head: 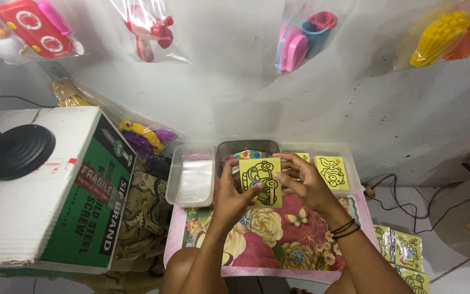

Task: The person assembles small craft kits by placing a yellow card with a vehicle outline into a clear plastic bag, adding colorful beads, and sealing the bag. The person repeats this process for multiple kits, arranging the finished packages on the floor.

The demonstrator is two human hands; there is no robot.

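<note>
Together, our left hand and right hand pinch a yellow car-outline card by its side edges, above the floral lap table. It looks light, thin and bendable, best held by the edges. At one o'clock a yellow fish-outline card lies in a clear tray; at twelve sits a grey tray, at ten a tray of clear sleeves. Bagged cards lie at four, a cardboard box at nine.
</note>
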